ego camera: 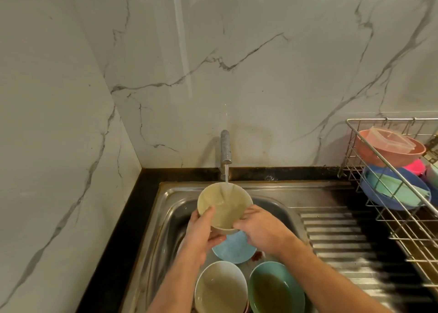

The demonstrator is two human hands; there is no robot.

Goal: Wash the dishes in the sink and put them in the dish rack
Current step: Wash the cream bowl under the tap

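A cream bowl (225, 205) is held tilted over the steel sink (170, 208), its opening turned toward the camera. A stream of water (226, 177) from the tap (225, 150) falls into it at the far rim. The left hand (200, 235) is curled round the bowl's left rim, thumb laid inside, fingers wrapped beneath. The right hand (260, 229) pinches the near right rim, fingertips pressed on the inner wall. Both grips are closed on the bowl.

Lower in the sink a blue plate (233, 250) is seen directly under the held bowl, partly covered by both hands. Nearer the camera a second cream bowl (220, 286) and a green bowl (276, 289) stand side by side, touching or nearly so.

On the dark surface (118, 229) to the right, beyond the ribbed drainboard (336, 237), a wire dish rack (403, 220) is noted. In it, a pink bowl (369, 155) with a clear container (388, 138) inside, and blue and teal dishes (388, 194) below.
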